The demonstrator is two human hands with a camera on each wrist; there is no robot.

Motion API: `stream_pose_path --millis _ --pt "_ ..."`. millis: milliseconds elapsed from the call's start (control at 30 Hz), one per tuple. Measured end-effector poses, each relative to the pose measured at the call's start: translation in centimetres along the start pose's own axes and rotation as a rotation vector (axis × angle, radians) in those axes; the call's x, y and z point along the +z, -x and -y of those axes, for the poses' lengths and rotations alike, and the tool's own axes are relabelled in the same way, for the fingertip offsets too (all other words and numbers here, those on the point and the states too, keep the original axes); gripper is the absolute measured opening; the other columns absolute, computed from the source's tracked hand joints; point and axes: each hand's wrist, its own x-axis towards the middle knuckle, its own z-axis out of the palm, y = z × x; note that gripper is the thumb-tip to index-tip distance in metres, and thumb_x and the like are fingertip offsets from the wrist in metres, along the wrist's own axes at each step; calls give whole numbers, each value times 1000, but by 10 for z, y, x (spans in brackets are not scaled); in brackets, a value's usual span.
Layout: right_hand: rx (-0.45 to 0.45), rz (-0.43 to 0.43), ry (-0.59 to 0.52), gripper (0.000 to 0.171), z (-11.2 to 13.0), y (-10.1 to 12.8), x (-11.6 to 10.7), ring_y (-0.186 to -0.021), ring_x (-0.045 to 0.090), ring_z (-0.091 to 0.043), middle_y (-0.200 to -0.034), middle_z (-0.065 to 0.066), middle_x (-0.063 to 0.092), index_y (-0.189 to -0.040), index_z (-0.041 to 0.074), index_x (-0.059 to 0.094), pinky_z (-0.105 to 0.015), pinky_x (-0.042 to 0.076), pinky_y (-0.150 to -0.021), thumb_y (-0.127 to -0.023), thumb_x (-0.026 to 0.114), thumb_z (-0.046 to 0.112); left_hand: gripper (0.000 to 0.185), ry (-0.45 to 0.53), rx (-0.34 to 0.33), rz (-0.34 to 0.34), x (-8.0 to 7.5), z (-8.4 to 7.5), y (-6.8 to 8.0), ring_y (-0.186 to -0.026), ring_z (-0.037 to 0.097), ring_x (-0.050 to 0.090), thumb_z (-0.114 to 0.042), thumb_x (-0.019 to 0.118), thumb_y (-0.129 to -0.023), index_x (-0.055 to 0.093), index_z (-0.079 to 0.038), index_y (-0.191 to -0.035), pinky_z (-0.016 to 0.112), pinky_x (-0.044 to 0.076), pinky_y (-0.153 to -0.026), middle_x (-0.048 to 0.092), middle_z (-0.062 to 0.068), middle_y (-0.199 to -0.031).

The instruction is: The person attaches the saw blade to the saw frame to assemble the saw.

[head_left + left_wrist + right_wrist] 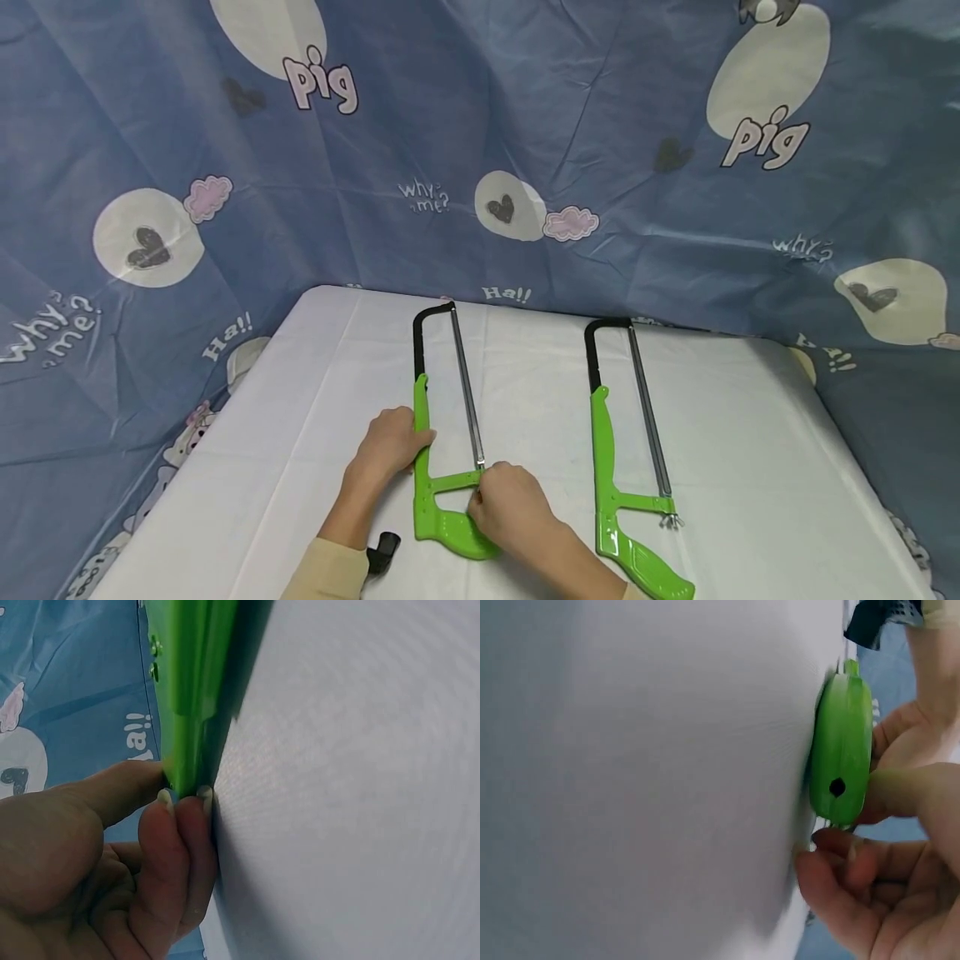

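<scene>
Hands (390, 454) (510, 504) grip near hacksaw (442, 433); handle toward camera, blade lengthwise away.

two hacksaws lie side by side on the table (750, 417): left hacksaw (442, 433), right hacksaw (626, 450).

The hacksaw (442, 467) under my left hand (390, 446) and right hand (510, 500) has a bright green plastic handle, smooth with a slight sheen; in my left wrist view its edge looks glossy. Its far frame is matt black, apparently painted metal, and the blade (467, 392) is bare grey metal with a dull shine. The second hacksaw (626, 467) to the right looks the same: green plastic, black frame, grey metal blade. The worktop (750, 467) wears a white cloth, matt and finely woven. The backdrop (480, 125) is blue printed cloth, matt and creased. My sleeve (330, 571) is soft beige fabric.
</scene>
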Motion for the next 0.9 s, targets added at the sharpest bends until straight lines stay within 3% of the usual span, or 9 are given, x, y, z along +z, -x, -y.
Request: stream_pose_path --millis 67,133,467,733,900 --pt "52 8 -113 37 -2 1 1 -41 31 -4 -48 7 41 -49 17 45 -21 31 -39 -78 65 11 24 -2 -3 3 0 0 0 -39 15 52 -18 67 -89 58 -4 -71 26 41 -40 57 8 -53" --pt "81 -1 -150 37 -3 1 1 -42 31 -5 -49 8 39 -49 20 39 -21 31 -39 -75 65 11 24 -3 -4 5 1 1 0 -39 15 53 -18 67 -89 58 -4 -72 26 41 -40 57 8 -53" --pt "90 -27 -101 32 -1 0 1 -46 35 -8 -55 4 45 -53 19 44 -23 32 -41 -75 66 13 22 -6 12 4 1 0 -1 -39 15 53 -16 65 -89 58 -4 -72 25 42 -39 57 8 -54" --pt "121 26 -269 30 -5 -4 -2 -39 33 -5 -47 7 42 -52 18 44 -22 33 -37 -72 65 9 19 -20 14 -24 3 0 -3 -39 15 53 -13 63 -85 57 -4 -69 24 41 -38 57 8 -53" --pt "143 39 -335 30 -8 -3 -2 -38 32 -3 -45 10 39 -50 19 44 -22 33 -36 -71 64 9 28 -62 -5 -17 4 -1 -2 -42 15 52 -24 70 -86 57 -5 -71 25 41 -40 56 7 -55"
